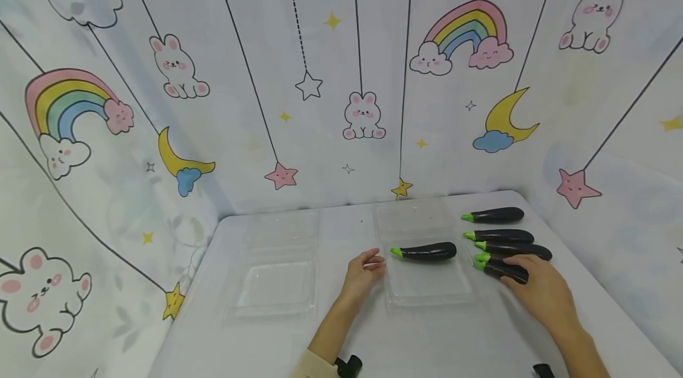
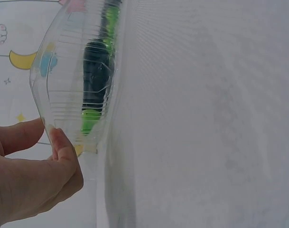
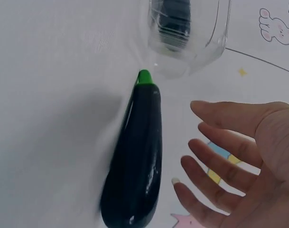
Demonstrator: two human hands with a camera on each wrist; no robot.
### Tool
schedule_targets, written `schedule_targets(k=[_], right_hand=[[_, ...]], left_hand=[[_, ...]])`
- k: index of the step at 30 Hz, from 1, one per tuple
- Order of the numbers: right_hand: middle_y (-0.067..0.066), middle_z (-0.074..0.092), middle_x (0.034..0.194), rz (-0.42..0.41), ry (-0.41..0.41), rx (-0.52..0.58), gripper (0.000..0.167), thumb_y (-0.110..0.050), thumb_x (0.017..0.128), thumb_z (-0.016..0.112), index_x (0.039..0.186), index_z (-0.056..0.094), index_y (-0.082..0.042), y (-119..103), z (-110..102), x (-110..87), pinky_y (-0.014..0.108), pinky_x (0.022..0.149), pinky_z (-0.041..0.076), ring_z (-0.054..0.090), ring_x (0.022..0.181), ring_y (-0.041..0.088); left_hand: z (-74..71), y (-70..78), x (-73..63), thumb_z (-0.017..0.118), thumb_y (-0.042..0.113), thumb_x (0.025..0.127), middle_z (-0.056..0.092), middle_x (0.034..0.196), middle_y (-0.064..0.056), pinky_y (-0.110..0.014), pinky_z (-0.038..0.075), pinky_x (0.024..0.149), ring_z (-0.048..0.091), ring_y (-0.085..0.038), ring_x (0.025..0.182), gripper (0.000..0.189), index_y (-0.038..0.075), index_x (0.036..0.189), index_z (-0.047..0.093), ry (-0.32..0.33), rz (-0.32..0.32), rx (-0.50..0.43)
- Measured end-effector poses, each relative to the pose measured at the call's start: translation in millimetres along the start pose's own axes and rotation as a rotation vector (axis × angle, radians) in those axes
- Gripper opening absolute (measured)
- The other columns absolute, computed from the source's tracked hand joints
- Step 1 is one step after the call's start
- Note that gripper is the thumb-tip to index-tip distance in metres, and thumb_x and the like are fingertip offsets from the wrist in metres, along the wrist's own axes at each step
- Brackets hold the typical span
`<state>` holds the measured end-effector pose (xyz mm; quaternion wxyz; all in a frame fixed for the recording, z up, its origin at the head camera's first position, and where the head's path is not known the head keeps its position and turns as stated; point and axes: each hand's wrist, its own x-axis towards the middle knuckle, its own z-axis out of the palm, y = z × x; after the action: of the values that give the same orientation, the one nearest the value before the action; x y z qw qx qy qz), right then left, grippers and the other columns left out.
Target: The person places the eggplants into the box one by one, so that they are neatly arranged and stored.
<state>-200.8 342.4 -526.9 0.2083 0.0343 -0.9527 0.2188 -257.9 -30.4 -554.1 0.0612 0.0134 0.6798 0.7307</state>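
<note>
My left hand (image 1: 364, 276) is at the left side of a clear plastic container (image 1: 432, 300). In the left wrist view its thumb and fingers pinch the container's thin rim (image 2: 36, 88). A dark eggplant (image 1: 429, 252) with a green tip lies across this container. At the right, my right hand (image 1: 544, 292) reaches over the nearest of several eggplants (image 1: 498, 270), covering part of it in the head view. The right wrist view shows the fingers (image 3: 220, 168) spread and loosely bent, beside an eggplant (image 3: 137, 156) with a visible gap between them.
Another clear plastic container (image 1: 277, 283) stands on the left of the white table (image 1: 197, 330). More eggplants (image 1: 496, 215) lie in a loose column along the right side. Behind the table hangs a white cloth (image 1: 240, 22) printed with rabbits, rainbows and stars.
</note>
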Motion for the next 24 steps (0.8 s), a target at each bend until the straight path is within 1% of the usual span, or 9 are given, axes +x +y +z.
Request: schedule_targets(k=[7,15,20,22,24], right_hand=[[0.033,0.067,0.121,0.039,-0.048,-0.031,0.047,-0.015,0.071,0.093,0.112,0.076,0.0,13,-6,-3.8,0.07,0.084,0.046,0.059,0.11,0.06],[0.038,0.064,0.121,0.088,-0.098,-0.051,0.051,-0.016,0.069,0.093,0.114,0.075,0.0,26,-12,-6.4,0.072,0.084,0.046,0.057,0.109,0.062],[0.041,0.062,0.122,0.134,-0.158,-0.057,0.055,-0.018,0.07,0.093,0.117,0.074,0.001,33,-13,-6.3,0.073,0.085,0.045,0.055,0.11,0.063],[0.041,0.062,0.122,0.144,-0.168,-0.06,0.055,-0.017,0.07,0.093,0.118,0.073,0.001,35,-13,-6.0,0.073,0.085,0.045,0.055,0.111,0.064],[0.041,0.061,0.122,0.143,-0.154,-0.064,0.054,-0.015,0.069,0.092,0.117,0.074,0.001,36,-12,-6.1,0.073,0.084,0.045,0.055,0.11,0.064]], left_hand=[[-1.7,0.8,-0.5,0.068,-0.009,0.091,0.064,0.126,-0.025,-0.03,0.058,0.092,0.065,-0.033,0.118,0.054,-0.008,0.143,0.055,-0.008,-0.017,0.004],[-1.8,1.8,-0.1,0.068,-0.008,0.092,0.064,0.126,-0.024,-0.028,0.058,0.092,0.065,-0.031,0.116,0.053,-0.007,0.143,0.055,-0.007,-0.029,0.007],[-0.9,1.6,-0.8,0.068,-0.009,0.091,0.065,0.125,-0.025,-0.03,0.058,0.092,0.066,-0.031,0.115,0.053,-0.009,0.143,0.055,-0.002,-0.02,0.005],[-0.3,1.5,-0.9,0.068,-0.01,0.091,0.065,0.125,-0.025,-0.03,0.059,0.092,0.066,-0.031,0.115,0.053,-0.009,0.142,0.055,0.0,-0.019,0.001],[0.0,1.3,-0.7,0.068,-0.01,0.091,0.065,0.125,-0.025,-0.03,0.059,0.091,0.066,-0.03,0.114,0.052,-0.009,0.142,0.055,-0.001,-0.019,0.006]])
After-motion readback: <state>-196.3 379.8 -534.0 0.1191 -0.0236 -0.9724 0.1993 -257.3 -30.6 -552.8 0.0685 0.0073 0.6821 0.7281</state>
